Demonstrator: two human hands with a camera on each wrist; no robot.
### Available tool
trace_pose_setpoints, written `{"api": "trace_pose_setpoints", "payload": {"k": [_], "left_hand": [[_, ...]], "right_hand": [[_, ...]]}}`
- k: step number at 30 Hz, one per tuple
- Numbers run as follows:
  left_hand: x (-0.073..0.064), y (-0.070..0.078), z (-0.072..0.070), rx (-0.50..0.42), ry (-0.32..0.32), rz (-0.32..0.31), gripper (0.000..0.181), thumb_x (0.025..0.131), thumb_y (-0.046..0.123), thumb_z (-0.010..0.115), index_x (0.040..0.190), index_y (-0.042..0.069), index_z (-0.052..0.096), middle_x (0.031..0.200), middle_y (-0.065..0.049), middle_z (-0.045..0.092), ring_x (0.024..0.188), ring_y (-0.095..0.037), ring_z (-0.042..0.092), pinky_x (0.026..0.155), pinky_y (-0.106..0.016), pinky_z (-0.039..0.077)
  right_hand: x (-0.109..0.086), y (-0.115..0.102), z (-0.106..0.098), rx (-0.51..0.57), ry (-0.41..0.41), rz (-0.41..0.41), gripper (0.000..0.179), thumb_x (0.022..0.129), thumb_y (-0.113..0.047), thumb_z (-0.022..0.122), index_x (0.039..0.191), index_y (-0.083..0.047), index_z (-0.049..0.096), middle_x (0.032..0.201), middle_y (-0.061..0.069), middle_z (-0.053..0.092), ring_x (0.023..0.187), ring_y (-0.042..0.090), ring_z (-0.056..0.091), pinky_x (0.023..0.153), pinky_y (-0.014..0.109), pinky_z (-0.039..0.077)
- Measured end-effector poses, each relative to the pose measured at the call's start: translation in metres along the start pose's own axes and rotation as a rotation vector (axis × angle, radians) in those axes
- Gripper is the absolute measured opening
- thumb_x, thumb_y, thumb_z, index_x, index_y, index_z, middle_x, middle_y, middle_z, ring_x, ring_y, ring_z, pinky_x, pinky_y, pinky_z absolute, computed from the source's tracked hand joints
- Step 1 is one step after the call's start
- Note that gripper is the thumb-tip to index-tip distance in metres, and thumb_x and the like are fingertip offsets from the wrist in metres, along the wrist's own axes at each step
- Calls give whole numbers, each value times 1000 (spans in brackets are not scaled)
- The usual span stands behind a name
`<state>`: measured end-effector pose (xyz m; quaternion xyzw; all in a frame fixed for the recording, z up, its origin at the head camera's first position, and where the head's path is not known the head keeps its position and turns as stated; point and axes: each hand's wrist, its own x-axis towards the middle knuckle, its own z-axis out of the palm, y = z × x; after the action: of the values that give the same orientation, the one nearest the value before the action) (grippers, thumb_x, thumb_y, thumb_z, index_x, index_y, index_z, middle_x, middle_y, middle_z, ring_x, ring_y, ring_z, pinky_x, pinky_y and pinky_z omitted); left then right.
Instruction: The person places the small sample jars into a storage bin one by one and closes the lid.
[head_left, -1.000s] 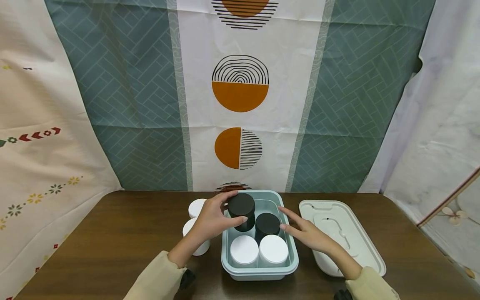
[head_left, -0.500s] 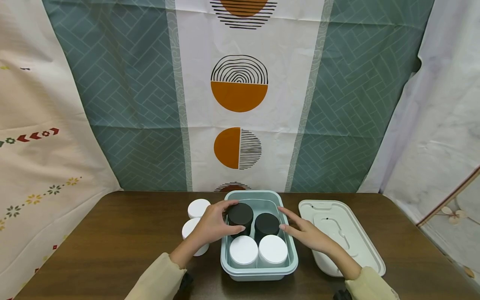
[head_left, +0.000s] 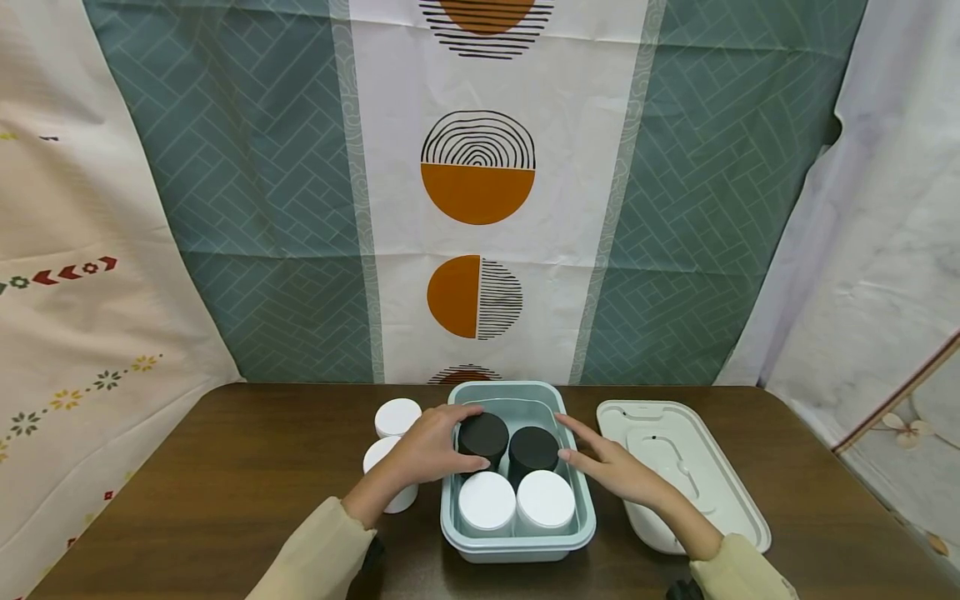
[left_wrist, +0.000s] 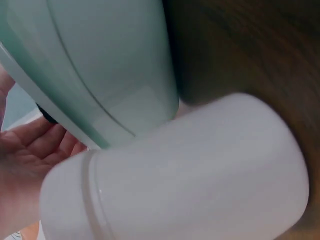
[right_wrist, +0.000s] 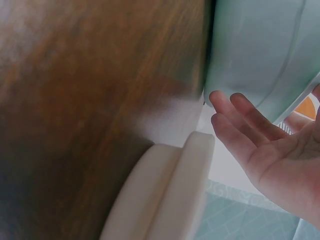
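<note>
Your left hand point(head_left: 431, 446) pinches the left black jar point(head_left: 483, 436), which sits in the tub point(head_left: 517, 544) beside the right black jar point(head_left: 533, 448), behind two white jars point(head_left: 487, 502). Your right hand point(head_left: 615, 469), fingers spread, is at the tub's right rim; contact unclear.

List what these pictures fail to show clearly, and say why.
Head view: lower part of the left black jar, hidden by the left hand and near-left white jar.
Head view: dark specks on the white lid, too small to identify.
Left wrist view: white jar outside the tub, cut off by the bottom edge.
</note>
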<state>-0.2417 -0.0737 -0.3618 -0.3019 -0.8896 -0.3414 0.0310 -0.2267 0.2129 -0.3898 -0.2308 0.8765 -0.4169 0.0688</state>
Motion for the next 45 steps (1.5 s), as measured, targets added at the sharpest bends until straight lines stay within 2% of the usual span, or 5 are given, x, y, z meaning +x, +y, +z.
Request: {"api": "trace_pose_setpoints", "payload": {"k": [9, 20, 31, 36, 45], "left_hand": [[6, -2, -4, 90, -120, 54, 62, 70, 22, 77, 122, -5, 54, 116, -13, 60, 102, -25, 55, 85, -40, 46], [8, 2, -13, 98, -268, 36, 60, 74, 19, 73, 125, -4, 51, 123, -12, 56, 109, -22, 54, 91, -37, 45], [6, 7, -18, 145, -330, 36, 56, 79, 21, 68, 126, -4, 51, 125, -13, 55, 112, -22, 53, 94, -38, 42], [2, 4, -18, 105, -291, 48, 53, 83, 20, 64, 127, -6, 49, 127, -15, 53, 117, -26, 50, 97, -41, 39], [-24, -4, -34, 31, -68, 69, 53, 80, 18, 69, 125, -4, 51, 124, -14, 56, 108, -27, 55, 90, -43, 44]], "right_hand": [[0, 1, 0, -5, -2, 1, 58, 95, -33, 46, 144, -12, 25, 142, 20, 32, 118, 41, 44, 88, 55, 42], [1, 0, 0, -6, 8, 9, 59, 94, -34, 48, 144, -13, 26, 143, 19, 32, 121, 41, 41, 90, 57, 38], [1, 0, 1, -8, 8, 19, 59, 94, -35, 48, 144, -14, 26, 143, 19, 32, 123, 42, 38, 91, 59, 37], [2, 1, 1, -1, -2, 8, 58, 94, -34, 47, 144, -13, 25, 143, 21, 31, 121, 43, 40, 90, 58, 39], [1, 0, 0, 0, -3, -2, 58, 94, -33, 47, 144, -12, 25, 143, 20, 31, 122, 43, 39, 90, 58, 38]]}}
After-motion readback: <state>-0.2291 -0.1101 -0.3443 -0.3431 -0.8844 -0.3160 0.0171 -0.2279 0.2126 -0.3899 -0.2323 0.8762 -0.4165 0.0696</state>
